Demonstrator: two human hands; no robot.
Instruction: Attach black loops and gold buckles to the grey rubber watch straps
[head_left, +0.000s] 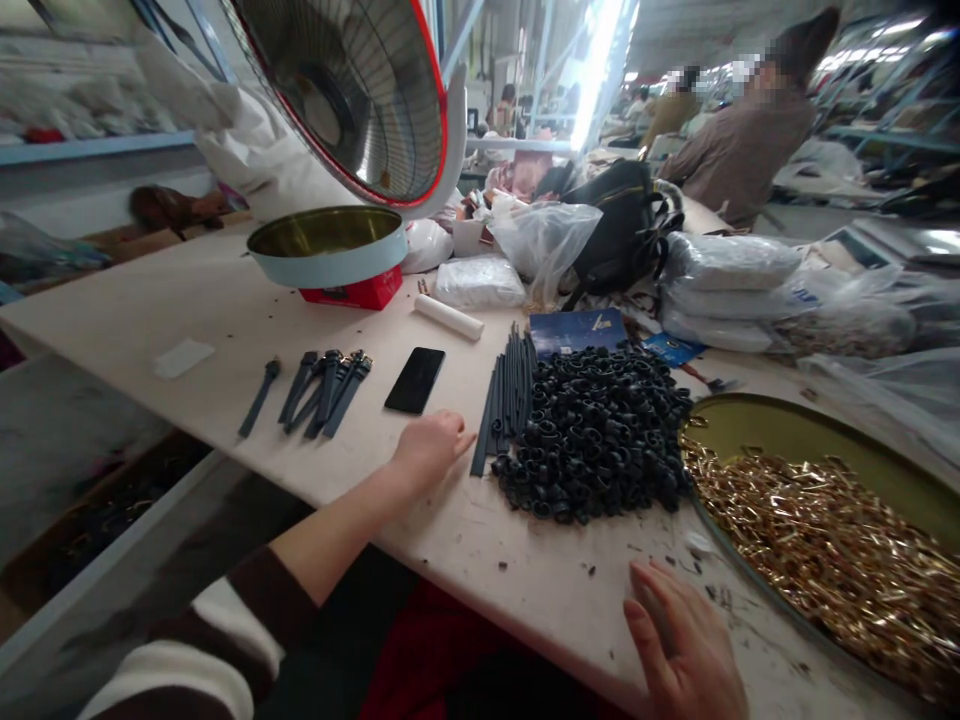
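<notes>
My left hand [431, 450] is just left of a bundle of flat dark strips [510, 390], its fingers curled and one fingertip close to the nearest strip. Whether anything sits inside those fingers is hidden. A heap of small black loops [600, 430] lies right of the strips. Near the table's front edge my right hand [686, 645] rests with thumb and fingers apart, holding nothing visible. Beside it stands a round tray rim [720, 400] around many gold-coloured metal pieces [832, 540]. Several dark straps with buckles [330, 390] lie on the left, near a black phone [416, 380].
A round tin [330, 262] sits on a red box [360, 290], below a red-rimmed fan-like heater [360, 100]. Behind are a white roll [450, 317], plastic bags [544, 235], a black backpack [619, 230] and wrapped packs [727, 290]. A person [750, 140] is at the back right.
</notes>
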